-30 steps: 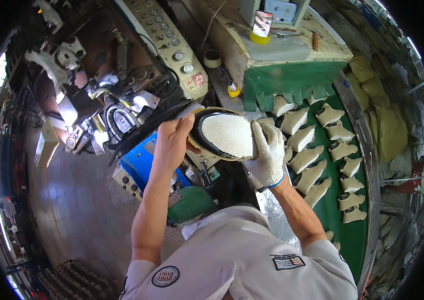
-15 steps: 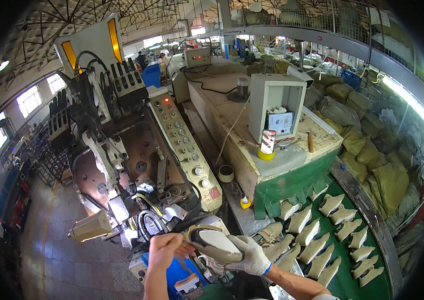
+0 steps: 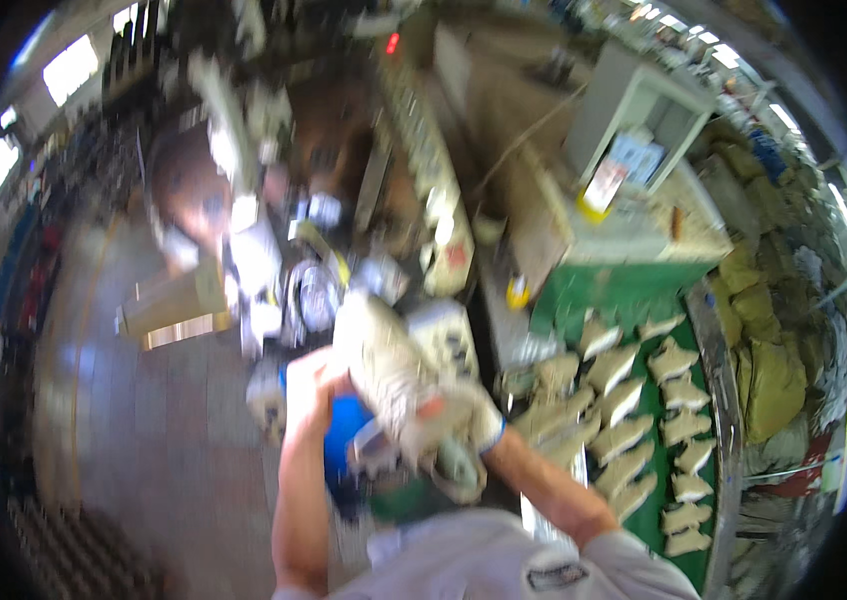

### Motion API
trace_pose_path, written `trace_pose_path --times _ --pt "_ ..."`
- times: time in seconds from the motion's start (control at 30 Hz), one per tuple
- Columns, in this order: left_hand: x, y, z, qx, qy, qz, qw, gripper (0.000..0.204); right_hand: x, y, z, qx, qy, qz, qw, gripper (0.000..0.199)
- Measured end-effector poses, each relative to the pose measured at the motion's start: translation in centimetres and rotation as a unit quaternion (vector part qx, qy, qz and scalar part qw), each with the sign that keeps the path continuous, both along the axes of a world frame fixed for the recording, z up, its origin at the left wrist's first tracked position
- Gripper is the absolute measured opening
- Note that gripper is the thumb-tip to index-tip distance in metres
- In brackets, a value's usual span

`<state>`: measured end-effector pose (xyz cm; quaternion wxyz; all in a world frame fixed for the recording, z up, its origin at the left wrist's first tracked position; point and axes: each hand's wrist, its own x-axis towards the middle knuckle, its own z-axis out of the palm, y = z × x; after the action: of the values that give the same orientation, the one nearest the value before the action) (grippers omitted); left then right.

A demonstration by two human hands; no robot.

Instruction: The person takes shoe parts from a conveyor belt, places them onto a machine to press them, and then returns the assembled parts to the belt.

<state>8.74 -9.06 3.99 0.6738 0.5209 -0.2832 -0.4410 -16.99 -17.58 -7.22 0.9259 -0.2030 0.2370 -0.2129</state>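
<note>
A beige shoe upper stretched over a last is held up in front of me, its toe pointing away and its laced top facing up. The greenish heel end of the last shows at the shoe's opening. My bare left hand grips the shoe along its left side near the toe. My right hand, in a pale glove, holds it at the right near the heel; the shoe hides most of those fingers. Just beyond the toe is the ring-shaped work head of a machine, smeared by motion.
Rows of beige shoe uppers lie on a green surface at the right. Behind them stands a bench with a grey open-front box and a phone. The machine's control panel runs alongside. A tan box-shaped part juts out left.
The shoe has turned from bottom up to top up, toe now pointing away. My left hand has moved onto its side. The view has tilted down, showing more of my body.
</note>
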Motion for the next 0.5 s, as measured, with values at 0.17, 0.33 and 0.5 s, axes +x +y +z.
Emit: trace_pose_path --times 0.17,0.33,0.5 --pt "3.2 3.2 -3.1 0.111 0.019 0.089 0.99 0.03 4.5 1.0 0.1 -0.296 0.044 -0.022 0.954 0.046" --pt "5.3 3.0 -3.3 0.074 0.015 0.171 0.982 0.032 10.2 0.5 2.6 -0.124 0.03 -0.021 0.992 0.053" --pt "7.0 1.5 -4.7 0.011 0.064 0.218 0.974 0.037 13.8 -0.1 6.2 -0.132 0.049 -0.041 0.989 0.058"
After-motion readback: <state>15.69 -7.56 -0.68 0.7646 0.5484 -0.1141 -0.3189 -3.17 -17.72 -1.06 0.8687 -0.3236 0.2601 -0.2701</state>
